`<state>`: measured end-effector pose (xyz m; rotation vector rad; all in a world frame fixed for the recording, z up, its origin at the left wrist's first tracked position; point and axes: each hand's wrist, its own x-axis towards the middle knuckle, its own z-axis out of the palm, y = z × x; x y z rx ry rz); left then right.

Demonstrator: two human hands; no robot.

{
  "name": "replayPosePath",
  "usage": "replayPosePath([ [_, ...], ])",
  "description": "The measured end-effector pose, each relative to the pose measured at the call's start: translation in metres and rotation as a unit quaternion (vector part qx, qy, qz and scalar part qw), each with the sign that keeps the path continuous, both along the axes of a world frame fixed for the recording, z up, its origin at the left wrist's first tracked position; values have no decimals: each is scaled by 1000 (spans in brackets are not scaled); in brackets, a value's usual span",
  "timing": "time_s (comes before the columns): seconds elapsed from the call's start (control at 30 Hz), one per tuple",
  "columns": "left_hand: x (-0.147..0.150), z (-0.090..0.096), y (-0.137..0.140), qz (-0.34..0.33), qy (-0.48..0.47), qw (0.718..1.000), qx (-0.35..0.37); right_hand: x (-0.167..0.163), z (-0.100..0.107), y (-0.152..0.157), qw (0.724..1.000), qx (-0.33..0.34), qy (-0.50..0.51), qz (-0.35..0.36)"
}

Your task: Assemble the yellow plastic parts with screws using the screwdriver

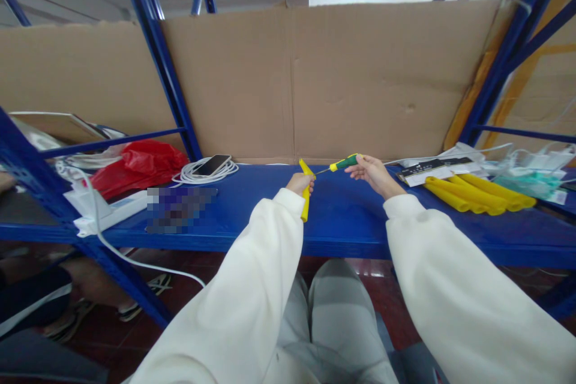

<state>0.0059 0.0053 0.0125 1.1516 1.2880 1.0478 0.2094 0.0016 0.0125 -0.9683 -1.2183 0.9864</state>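
My left hand (300,183) is closed around a yellow tube-like piece (306,207), held at a tilt above the blue shelf (346,216). In my right hand (372,174) is a screwdriver (345,162) with a green and yellow handle, gripped near its butt end. The screwdriver's thin shaft points left, and its tip reaches the yellow piece beside my left fingers. Whether the tip is inside the piece or only against it, I cannot tell. Several similar yellow pieces (477,192) lie together at the right.
A phone (213,165) rests on a coiled white cable (191,175) at the left. Nearby are a red plastic bag (139,165) and a white power strip (119,211). Cardboard (360,84) walls the back, between blue posts (168,66). Another person's leg (96,279) shows lower left.
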Motion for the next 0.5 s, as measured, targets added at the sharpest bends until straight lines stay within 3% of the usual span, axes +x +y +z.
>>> replayPosePath([
  [0.23,1,2,-2,2,6,1000,-6,-3,-1,1,990,8,-89,-108],
  [0.5,0,-1,1,-3,6,1000,-5,-3,-2,1,991,17,-88,-97],
])
